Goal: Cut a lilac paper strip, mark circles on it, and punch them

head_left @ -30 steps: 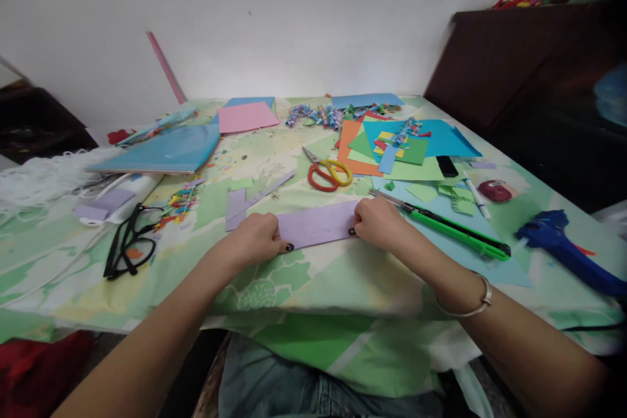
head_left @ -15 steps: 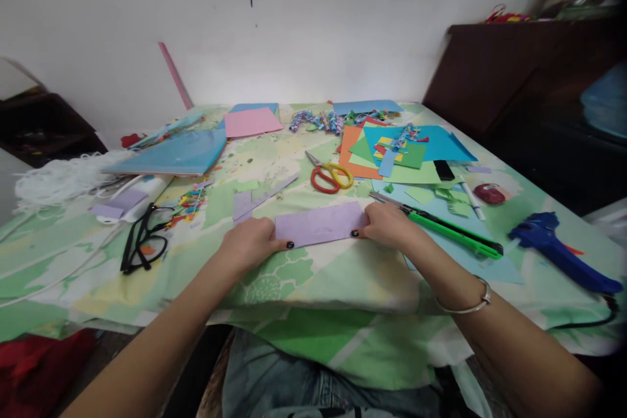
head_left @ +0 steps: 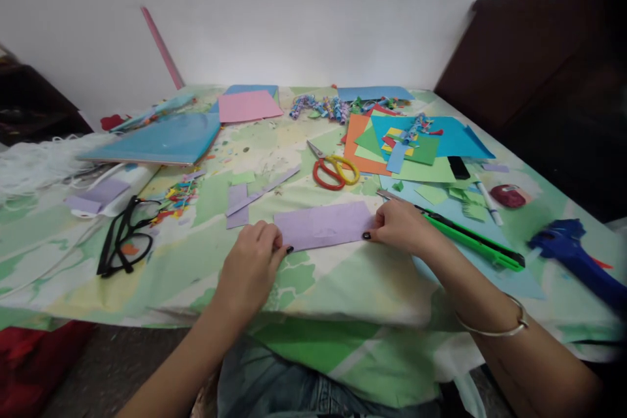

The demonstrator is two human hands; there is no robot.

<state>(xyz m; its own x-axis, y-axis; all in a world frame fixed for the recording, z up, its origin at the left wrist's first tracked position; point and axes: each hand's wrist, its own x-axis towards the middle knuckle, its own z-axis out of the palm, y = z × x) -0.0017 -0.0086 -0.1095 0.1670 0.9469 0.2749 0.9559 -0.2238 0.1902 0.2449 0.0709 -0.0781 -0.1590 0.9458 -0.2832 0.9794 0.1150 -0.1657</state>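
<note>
Left hand has pulled back toward the body since the last frame, wrist turned so the forearm runs steeper; lower end of the short purple piece now uncovered. Right hand looks about the same relative to the work; background drift reads as head motion. Purple strip is at the near side of the counter, straight ahead of the body, spanning the gap between the hands. Key relation: strip's long axis runs left-right, hand to hand, right end angled slightly away from the body. So strip lies to the right of the left fingers and to the left of the right fingers; neither hand clearly nearer, one at each short end. Right fingers: thumb and index pinched on the right end, thumb at the near corner. Left fingers: curled, thumb extended to the near left corner, touching that end; can't tell if they're really gripping or just resting on it. Also can't tell if the strip is flat down or slightly lifted. Neighbours: scissors just beyond the strip's far edge, clear of it; green cutter passes behind the right hand, tip just past the knuckles; thin purple strip crosses the short piece, beyond the left hand.
</note>
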